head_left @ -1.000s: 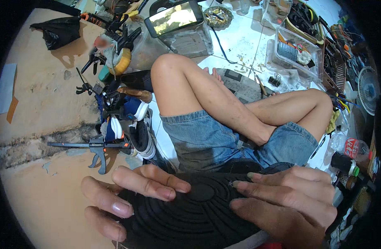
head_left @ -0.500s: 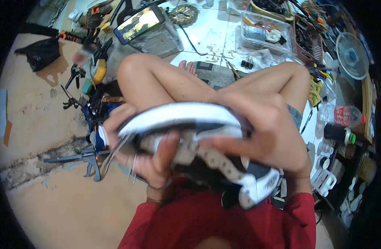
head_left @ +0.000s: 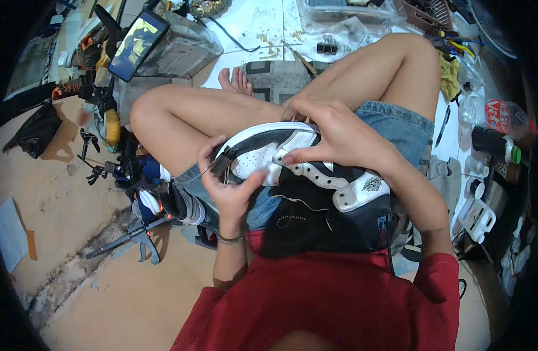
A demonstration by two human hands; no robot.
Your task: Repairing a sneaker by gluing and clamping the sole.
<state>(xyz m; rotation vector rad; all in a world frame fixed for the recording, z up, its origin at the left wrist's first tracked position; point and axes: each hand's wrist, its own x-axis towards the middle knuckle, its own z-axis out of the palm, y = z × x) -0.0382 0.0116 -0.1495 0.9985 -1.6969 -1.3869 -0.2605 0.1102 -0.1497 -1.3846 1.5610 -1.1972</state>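
A black-and-white sneaker [head_left: 249, 161], its laces out and its eyelets bare, is held above my lap with its toe to the left. My left hand [head_left: 227, 192] is closed around the toe end, its thumb lying over the upper. A black binder clip [head_left: 225, 159] sits at the toe's edge, within the fingers of that hand. My right hand [head_left: 342, 137] grips the shoe's far side, fingers over the sole edge and thumb pressing on the white eyelet strip. Under the heel, dark cloth [head_left: 316, 231] covers my lap.
A phone [head_left: 139, 45] leans on a wrapped box [head_left: 184, 50] at the far left. Another binder clip [head_left: 326, 47] lies beyond my legs, near a clear plastic bin [head_left: 345, 17]. A bar clamp [head_left: 141, 237] rests on the left floor; a plastic bottle [head_left: 497, 114] stands right.
The shoe has come down toward my lap and turned, so its perforated toe and eyelets show more plainly. Both hands have stayed on it. The view has shifted.
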